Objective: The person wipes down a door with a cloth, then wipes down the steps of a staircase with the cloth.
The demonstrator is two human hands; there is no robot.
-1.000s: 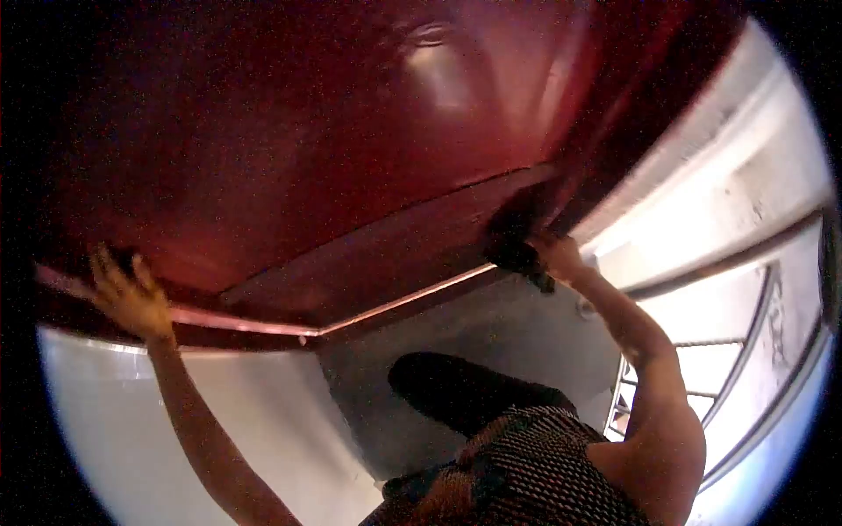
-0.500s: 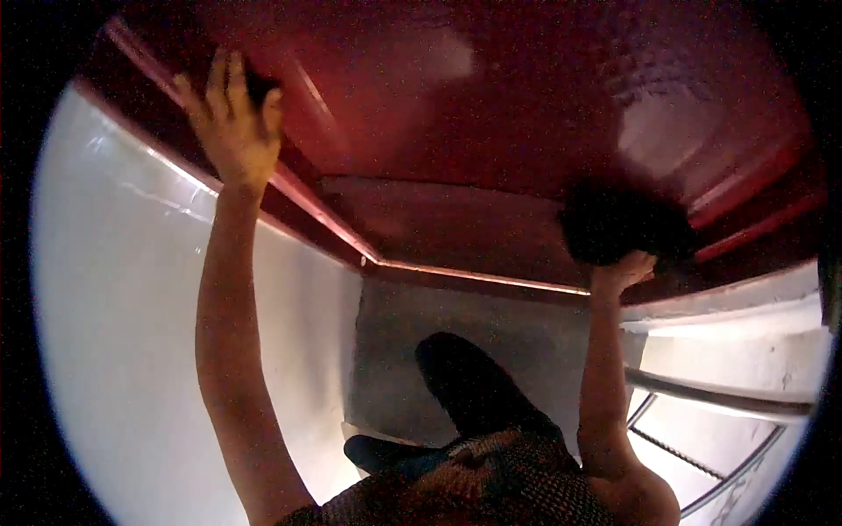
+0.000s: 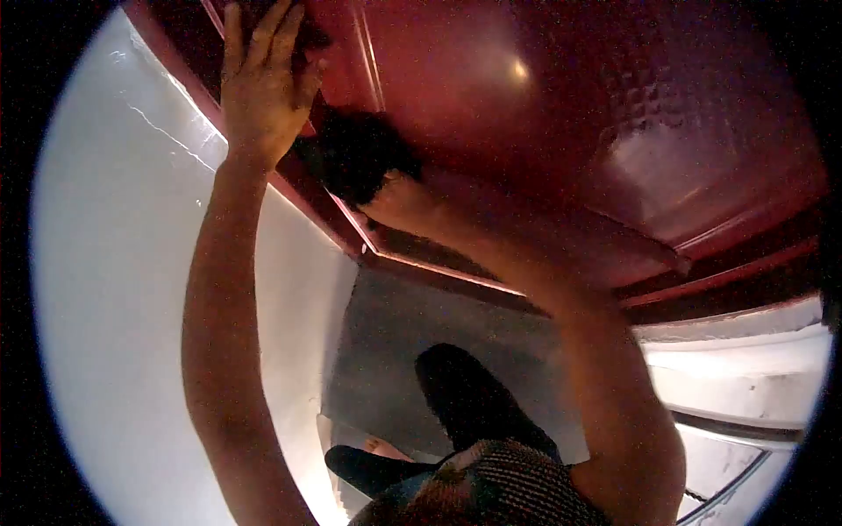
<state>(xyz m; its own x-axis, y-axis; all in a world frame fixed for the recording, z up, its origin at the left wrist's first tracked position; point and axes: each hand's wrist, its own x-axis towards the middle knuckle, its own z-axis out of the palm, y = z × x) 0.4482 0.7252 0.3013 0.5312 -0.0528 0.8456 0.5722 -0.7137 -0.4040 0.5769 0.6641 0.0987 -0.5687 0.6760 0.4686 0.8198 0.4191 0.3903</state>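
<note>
A glossy dark red door (image 3: 509,123) fills the upper part of the view, with a patterned patch and a bright reflection on it. My left hand (image 3: 261,105) lies with its fingers spread against the door's left edge, holding nothing. Close beside it, a bunched black cloth (image 3: 361,151) presses on the lower left of the door surface. My right hand (image 3: 399,203) is closed on this cloth, and its fingers are mostly hidden behind the dark material. The right forearm reaches across from the right.
A pale wall (image 3: 114,280) runs along the left, next to the red frame. Grey floor (image 3: 377,316) shows below the door, with my dark-trousered legs (image 3: 474,394) over it. At the lower right is a metal railing (image 3: 745,428) by a white ledge (image 3: 745,364).
My right hand has carried the black cloth from the door's lower right side across to its left edge. My left hand appears slightly higher, still spread on the edge.
</note>
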